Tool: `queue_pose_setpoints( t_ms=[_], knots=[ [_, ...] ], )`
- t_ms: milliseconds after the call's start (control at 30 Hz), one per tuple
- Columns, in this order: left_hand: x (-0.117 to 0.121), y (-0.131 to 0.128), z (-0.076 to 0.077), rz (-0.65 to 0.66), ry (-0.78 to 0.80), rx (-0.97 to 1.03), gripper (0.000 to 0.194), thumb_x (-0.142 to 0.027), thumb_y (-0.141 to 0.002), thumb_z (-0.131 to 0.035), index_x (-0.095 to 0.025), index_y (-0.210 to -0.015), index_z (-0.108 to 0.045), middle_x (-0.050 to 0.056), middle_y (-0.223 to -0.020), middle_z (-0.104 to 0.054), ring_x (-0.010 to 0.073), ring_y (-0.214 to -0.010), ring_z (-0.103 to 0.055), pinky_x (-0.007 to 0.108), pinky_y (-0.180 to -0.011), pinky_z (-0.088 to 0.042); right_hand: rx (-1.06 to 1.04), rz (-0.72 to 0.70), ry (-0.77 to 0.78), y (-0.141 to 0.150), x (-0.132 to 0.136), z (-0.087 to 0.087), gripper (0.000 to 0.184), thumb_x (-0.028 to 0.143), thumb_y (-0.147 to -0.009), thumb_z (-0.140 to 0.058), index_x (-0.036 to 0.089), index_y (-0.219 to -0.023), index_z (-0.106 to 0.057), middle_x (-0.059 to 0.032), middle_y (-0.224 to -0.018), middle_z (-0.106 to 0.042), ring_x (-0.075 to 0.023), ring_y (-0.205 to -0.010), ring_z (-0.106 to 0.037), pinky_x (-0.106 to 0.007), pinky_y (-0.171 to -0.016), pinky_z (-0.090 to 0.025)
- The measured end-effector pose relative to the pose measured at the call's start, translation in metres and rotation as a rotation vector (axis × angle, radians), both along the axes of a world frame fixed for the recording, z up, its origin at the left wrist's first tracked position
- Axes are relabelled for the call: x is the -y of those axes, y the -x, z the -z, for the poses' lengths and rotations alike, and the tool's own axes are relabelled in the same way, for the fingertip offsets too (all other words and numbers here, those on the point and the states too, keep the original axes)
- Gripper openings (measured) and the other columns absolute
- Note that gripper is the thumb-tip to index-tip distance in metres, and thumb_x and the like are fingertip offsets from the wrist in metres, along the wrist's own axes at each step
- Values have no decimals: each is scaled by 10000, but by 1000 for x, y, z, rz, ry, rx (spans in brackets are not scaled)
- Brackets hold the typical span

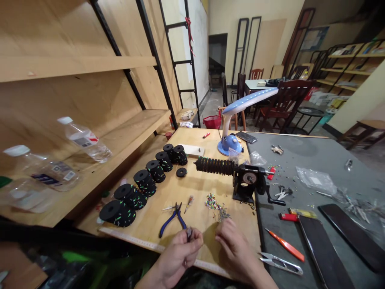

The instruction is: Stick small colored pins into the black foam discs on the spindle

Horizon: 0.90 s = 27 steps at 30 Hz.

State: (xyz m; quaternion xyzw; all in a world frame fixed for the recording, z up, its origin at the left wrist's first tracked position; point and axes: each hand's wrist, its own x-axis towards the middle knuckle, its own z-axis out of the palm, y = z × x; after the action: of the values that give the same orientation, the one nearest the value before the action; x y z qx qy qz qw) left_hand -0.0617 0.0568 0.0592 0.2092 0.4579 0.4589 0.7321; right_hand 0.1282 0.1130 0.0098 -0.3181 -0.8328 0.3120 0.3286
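My left hand is closed at the front edge of the wooden table, pinching a small dark metal piece between thumb and fingers; its exact kind is too small to tell. My right hand has its fingers curled together beside a pile of tiny metal parts; whatever it pinches is hidden. Just beyond lie many coloured beads. Blue-handled pliers lie with jaws apart to the left of the beads. Behind them stands a hand-crank winder carrying a row of black foam discs.
Several black foam spools with coloured bits line the left side. A blue desk lamp stands at the back. On the grey right surface lie thread snips, an orange-handled tool, a lighter and dark phones.
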Motion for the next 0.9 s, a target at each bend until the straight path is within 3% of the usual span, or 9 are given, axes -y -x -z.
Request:
queue_pose_setpoints(
  t_ms=[200, 367, 500, 667, 800, 900],
  knots=[
    [1, -1, -28, -34, -61, 69, 393, -386, -528, -857, -158, -637, -556, -102, -484, -334, 6, -373, -180, 201, -404, -116, -39, 58, -127, -7, -15, 14, 146, 163, -910, -461, 215, -917, -598, -72, -911, -658, -223, -886, -535, -377, -793, -448],
    [2, -7, -31, -1, -131, -132, 326, -384, -608, -806, -162, -654, -572, -71, -534, -399, 42, -433, -264, 198, -423, -194, -47, 75, -136, -10, -11, 10, 169, 162, -887, -499, 229, -954, -639, -82, -956, -688, -247, -944, -556, -408, -834, -477],
    [-2, -12, -29, 63, -250, -410, 216, -319, -679, -745, -154, -680, -605, -23, -633, -514, 106, -602, -442, 212, -581, -363, -76, 74, 13, -9, 4, -5, 265, 156, -880, -477, 241, -1099, -601, -95, -1015, -668, -260, -1036, -547, -411, -879, -481],
    [-10, -16, -31, 83, -306, -539, 163, -297, -699, -692, -159, -702, -606, 9, -698, -591, 163, -700, -538, 251, -683, -429, -223, 12, 224, 1, 22, -28, 293, 211, -873, -493, 234, -1157, -563, -103, -1074, -643, -235, -974, -597, -348, -837, -500],
    [-12, -13, -30, 58, -367, -632, 140, -283, -722, -666, -165, -678, -605, 11, -667, -596, 171, -678, -555, 244, -651, -438, -257, 71, 435, 16, 26, -28, 164, 298, -882, -525, 207, -966, -632, -71, -875, -688, -207, -791, -632, -295, -727, -490],
    [-14, -2, -18, 31, -408, -758, 119, -272, -738, -650, -167, -690, -622, -3, -627, -575, 156, -623, -530, 226, -598, -416, -303, 114, 502, 23, 25, -12, 249, 364, -888, -511, 187, -743, -610, -26, -656, -623, -172, -631, -582, -263, -609, -441]
  ],
)
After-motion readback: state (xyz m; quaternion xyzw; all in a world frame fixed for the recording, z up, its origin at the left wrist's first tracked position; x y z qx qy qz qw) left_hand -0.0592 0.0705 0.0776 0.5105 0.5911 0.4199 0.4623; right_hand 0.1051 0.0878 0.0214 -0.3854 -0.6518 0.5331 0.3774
